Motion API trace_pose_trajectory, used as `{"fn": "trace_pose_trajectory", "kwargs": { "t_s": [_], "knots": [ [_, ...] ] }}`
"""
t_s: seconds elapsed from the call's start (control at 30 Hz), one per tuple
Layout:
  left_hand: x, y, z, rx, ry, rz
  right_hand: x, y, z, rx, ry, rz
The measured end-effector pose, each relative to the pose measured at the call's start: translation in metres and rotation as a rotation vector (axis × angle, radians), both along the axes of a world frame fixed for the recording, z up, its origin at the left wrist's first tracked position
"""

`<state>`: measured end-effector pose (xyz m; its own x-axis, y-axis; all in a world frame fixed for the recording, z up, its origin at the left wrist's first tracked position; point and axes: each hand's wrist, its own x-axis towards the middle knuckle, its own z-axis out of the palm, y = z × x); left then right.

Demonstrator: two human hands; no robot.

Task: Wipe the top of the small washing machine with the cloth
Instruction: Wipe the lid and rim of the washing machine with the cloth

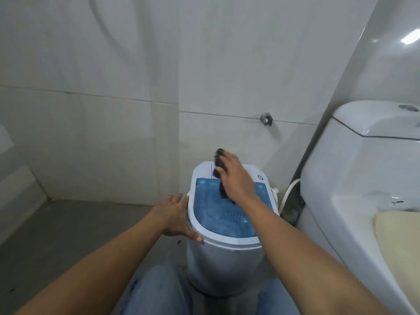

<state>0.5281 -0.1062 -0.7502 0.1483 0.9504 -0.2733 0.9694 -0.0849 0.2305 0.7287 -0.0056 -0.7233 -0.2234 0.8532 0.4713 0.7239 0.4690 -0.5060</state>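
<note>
The small white washing machine point(227, 258) stands on the floor in front of me, with a translucent blue lid point(218, 212) on top. My right hand point(236, 176) presses a dark cloth point(220, 165) onto the far part of the top, across the white control panel and the lid's back edge. Part of the cloth hangs under my palm. My left hand point(177, 219) lies flat against the machine's left rim, fingers spread, holding nothing.
A white toilet point(363, 178) with its cistern stands close on the right, a cream cloth point(400, 237) on its seat. A white hose point(289, 189) runs between machine and toilet. A tiled wall with a metal tap point(266, 118) is behind. Grey floor point(75, 223) spreads left.
</note>
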Motion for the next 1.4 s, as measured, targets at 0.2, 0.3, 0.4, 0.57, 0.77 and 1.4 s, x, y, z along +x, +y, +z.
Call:
{"fn": "trace_pose_trajectory", "kwargs": {
  "t_s": [0.2,0.3,0.4,0.57,0.77,1.4],
  "knots": [
    [-0.001,0.002,-0.008,-0.009,0.001,0.022,-0.054,0.023,-0.031,0.006,-0.468,0.18],
    [-0.001,0.008,-0.011,-0.015,0.001,0.016,-0.061,0.04,-0.027,-0.003,-0.518,0.084],
    [0.001,0.007,-0.004,-0.051,0.034,0.028,-0.062,0.059,-0.013,-0.069,-0.593,-0.031],
    [0.006,0.006,0.004,-0.088,0.088,0.007,-0.026,0.069,0.023,-0.182,-0.255,-0.242],
    [0.006,0.01,0.005,-0.1,0.091,-0.015,0.021,0.042,0.001,-0.199,-0.21,-0.182],
    [0.007,0.004,0.004,-0.025,0.051,-0.054,0.019,-0.119,-0.008,-0.124,-0.148,0.0]
  ]
}}
